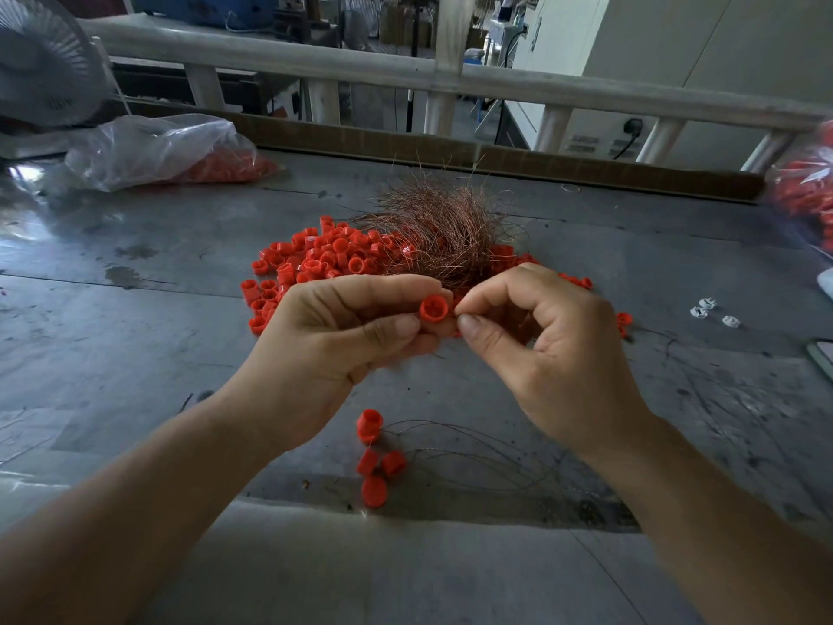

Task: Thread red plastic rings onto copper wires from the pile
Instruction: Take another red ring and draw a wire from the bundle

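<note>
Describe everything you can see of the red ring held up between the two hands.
The red ring is a short, glossy plastic collar, its open end facing the camera with ribs showing inside. The left hand holds it between thumb and fingers; the right hand pinches at its rim. What that hand pinches is too fine to see.

No text, number or brand can be read anywhere. Beyond the far edge of the table (pixel 135 263), the pale cabinet (pixel 676 60) carries a few small grey plates (pixel 584 140) beside a wall socket (pixel 634 125), and they may bear lettering, but they are too small and blurred to make out. The red plastic pieces and the clear bags on the table show no print.
</note>
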{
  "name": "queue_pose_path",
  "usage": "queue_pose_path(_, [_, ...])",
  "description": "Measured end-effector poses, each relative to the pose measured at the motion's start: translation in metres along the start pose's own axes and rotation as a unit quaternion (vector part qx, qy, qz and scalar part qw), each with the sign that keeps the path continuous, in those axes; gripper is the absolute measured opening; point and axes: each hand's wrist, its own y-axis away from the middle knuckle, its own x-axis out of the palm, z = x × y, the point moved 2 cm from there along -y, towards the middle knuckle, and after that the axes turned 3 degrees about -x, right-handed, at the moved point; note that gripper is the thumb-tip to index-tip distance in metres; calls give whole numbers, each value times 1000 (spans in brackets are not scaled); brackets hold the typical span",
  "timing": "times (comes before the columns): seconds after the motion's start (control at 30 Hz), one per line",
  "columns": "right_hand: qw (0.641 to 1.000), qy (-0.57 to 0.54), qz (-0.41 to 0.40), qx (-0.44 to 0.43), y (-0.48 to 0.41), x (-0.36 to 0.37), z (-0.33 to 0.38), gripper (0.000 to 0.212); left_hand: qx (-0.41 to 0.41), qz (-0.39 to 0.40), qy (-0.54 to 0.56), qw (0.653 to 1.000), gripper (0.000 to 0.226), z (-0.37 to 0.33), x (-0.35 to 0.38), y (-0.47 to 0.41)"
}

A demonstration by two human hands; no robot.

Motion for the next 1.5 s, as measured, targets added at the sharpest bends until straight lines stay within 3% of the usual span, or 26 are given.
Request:
queue_pose_path(0.83, [1000, -13, 12, 2, -1, -2, 3, 16, -26, 14, 44, 999, 26, 0, -3, -1])
queue_pose_path(1.0, [988, -130, 18, 76, -1, -2, 0, 17, -34, 11, 60, 998, 25, -1, -1, -1])
queue_pose_path(1.2, [951, -246, 87, 164, -2, 1, -4, 25, -48, 42, 79, 995, 24, 0, 4, 2])
queue_pose_path(1.37, [947, -235, 120, 185, -1, 4, -6, 34, -64, 69, 83, 992, 21, 1, 6, 3])
queue_pose_path(1.5, [948, -200, 155, 193, -6, -11, -9, 19, -72, 51, 84, 993, 20, 2, 5, 2])
